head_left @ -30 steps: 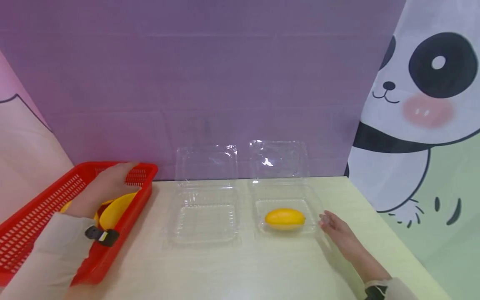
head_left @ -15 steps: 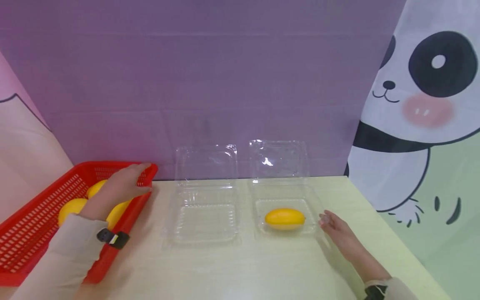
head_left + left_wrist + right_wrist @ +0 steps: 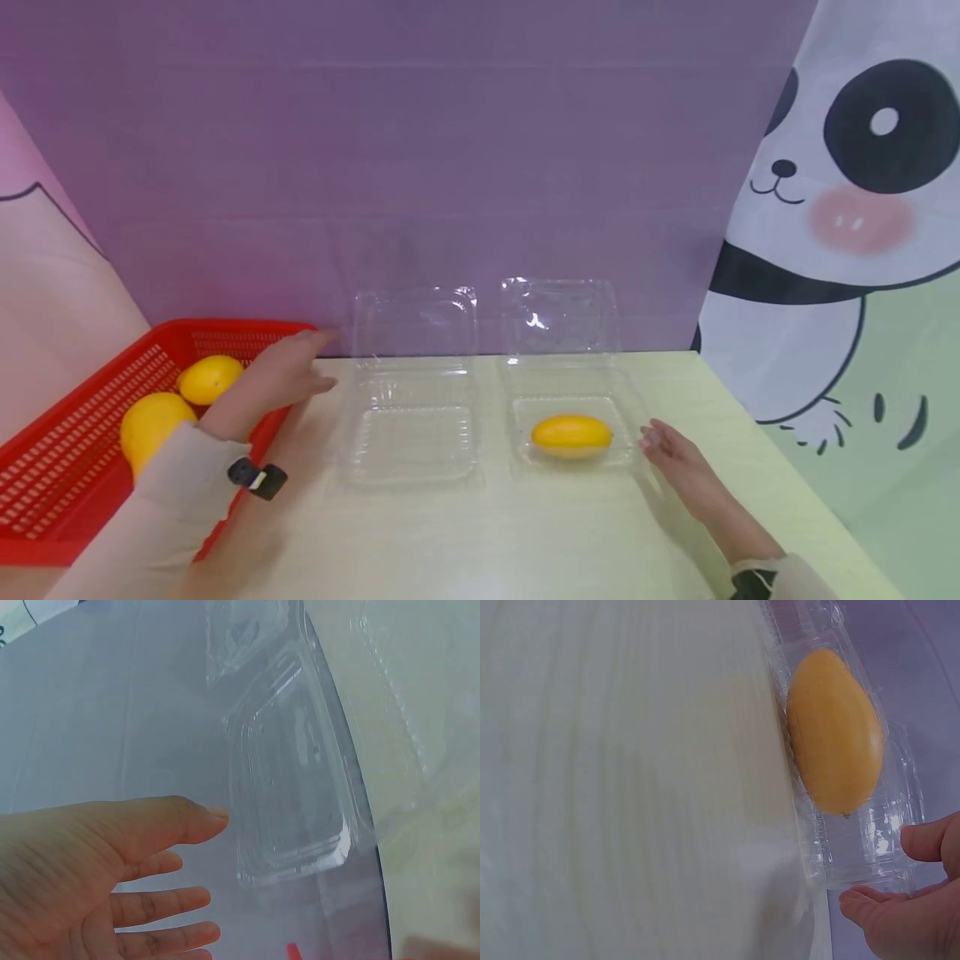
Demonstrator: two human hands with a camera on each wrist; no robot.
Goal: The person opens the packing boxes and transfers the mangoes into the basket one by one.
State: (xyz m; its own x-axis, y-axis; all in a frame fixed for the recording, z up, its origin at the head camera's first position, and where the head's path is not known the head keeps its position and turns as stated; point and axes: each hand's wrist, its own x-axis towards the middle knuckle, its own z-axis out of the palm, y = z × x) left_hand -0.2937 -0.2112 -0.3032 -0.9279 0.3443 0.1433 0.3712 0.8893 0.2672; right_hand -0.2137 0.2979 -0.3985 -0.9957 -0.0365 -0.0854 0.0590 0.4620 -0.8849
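Observation:
My left hand [image 3: 273,379] is over the right rim of the red basket [image 3: 150,354], fingers spread and holding nothing, as the left wrist view also shows. In the basket lie yellow fruits, one rounded fruit [image 3: 208,379] and a larger one [image 3: 153,425] partly behind my sleeve. A yellow mango [image 3: 572,436] lies on its side in the right clear plastic clamshell box [image 3: 525,408]. My right hand [image 3: 682,467] is at that box's right edge; in the right wrist view its thumb [image 3: 922,841] and fingers [image 3: 866,900] are apart around the box's corner.
A second clear clamshell box [image 3: 411,479] stands between the basket and the mango's box, its lid [image 3: 414,325] raised toward the purple backdrop [image 3: 420,167]. The pale table [image 3: 480,542] ends at the backdrop. A panda-print cloth [image 3: 795,350] hangs at the right.
My left hand has risen from among the fruits in the basket and moved right, over its rim, uncovering the fruits. My right hand and the mango have stayed in place.

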